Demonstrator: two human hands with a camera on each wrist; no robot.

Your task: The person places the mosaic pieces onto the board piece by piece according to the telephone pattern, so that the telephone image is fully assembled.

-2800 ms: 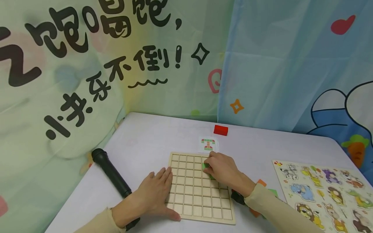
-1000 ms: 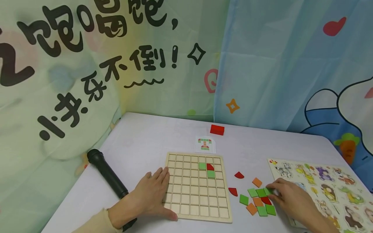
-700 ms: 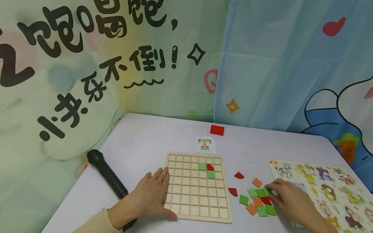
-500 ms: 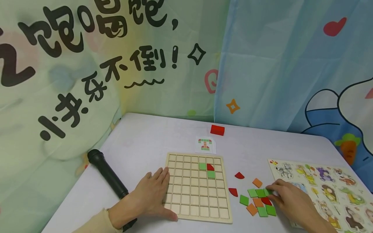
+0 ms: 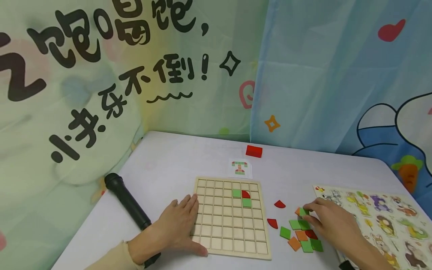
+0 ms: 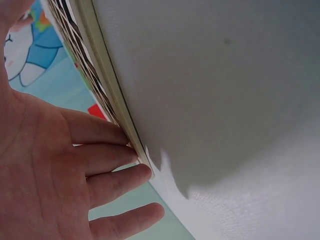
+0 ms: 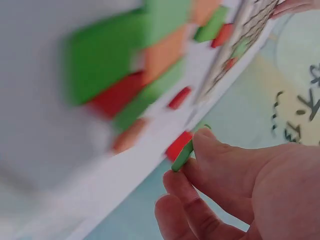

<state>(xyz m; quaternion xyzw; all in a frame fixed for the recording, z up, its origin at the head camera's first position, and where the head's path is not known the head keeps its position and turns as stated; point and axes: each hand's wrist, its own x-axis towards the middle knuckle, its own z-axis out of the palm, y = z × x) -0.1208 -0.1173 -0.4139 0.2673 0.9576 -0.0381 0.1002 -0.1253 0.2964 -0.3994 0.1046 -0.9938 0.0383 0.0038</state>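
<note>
My left hand [image 5: 179, 228] lies with straight fingers along the left edge of the wooden grid board [image 5: 219, 221]; in the left wrist view its fingertips touch the board's rim. A green square tile [image 7: 184, 154] is pinched between the thumb and fingers of my right hand [image 5: 332, 221], held over the loose tiles. Set in the board are a green tile [image 5: 237, 193], a red quarter-round tile [image 5: 246, 194] and another green tile [image 5: 247, 203]. Right of the board lie several loose green, orange and red tiles, among them a green one [image 5: 285, 233].
A pattern card [image 5: 240, 168] lies behind the board, with a red block [image 5: 254, 151] farther back. A black microphone [image 5: 128, 202] lies to the left, partly under my left forearm. An animal puzzle board [image 5: 384, 221] is at the right.
My right hand went from the board to the loose tiles, took a green tile from the pile and lifted it slightly up and left. My left hand stays at the board's edge.
</note>
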